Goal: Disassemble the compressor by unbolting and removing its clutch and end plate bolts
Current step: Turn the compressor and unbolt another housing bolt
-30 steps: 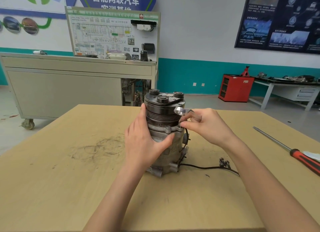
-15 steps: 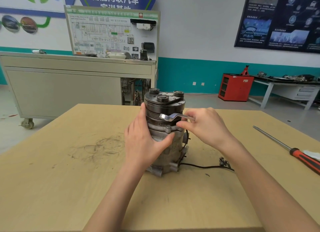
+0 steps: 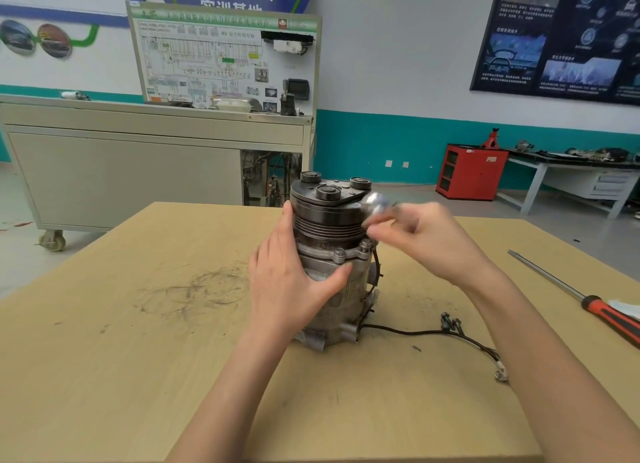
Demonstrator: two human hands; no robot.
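The compressor (image 3: 332,255) stands upright near the middle of the wooden bench (image 3: 138,358), with its clutch plate (image 3: 329,189) on top and the grooved pulley (image 3: 327,223) just below it. The left hand (image 3: 287,282) grips the compressor's grey body from the left side, with the thumb laid across the front under the flange and the fingers reaching up beside the pulley. Two flange bolts (image 3: 340,254) sit seated in the lip between pulley and body. The right hand (image 3: 422,241), blurred by motion, is curled around the handle of a small shiny wrench (image 3: 375,199). The wrench's head is at the upper right edge of the pulley, above the flange; whether it touches anything cannot be told through the blur. A black wire (image 3: 433,333) runs from the compressor's base to the right across the bench and ends in a small connector (image 3: 500,374). A few small dark pieces (image 3: 450,322) that look like bolts lie just beside the wire. Well apart at the right edge of the bench lies a long screwdriver (image 3: 588,300) with a red and black handle. Dark scuff marks (image 3: 201,289) streak the bench left of the compressor. Behind the bench stands a wheeled grey cart (image 3: 121,172) carrying a wiring-diagram board, and a red cabinet (image 3: 471,172) stands against the far wall.
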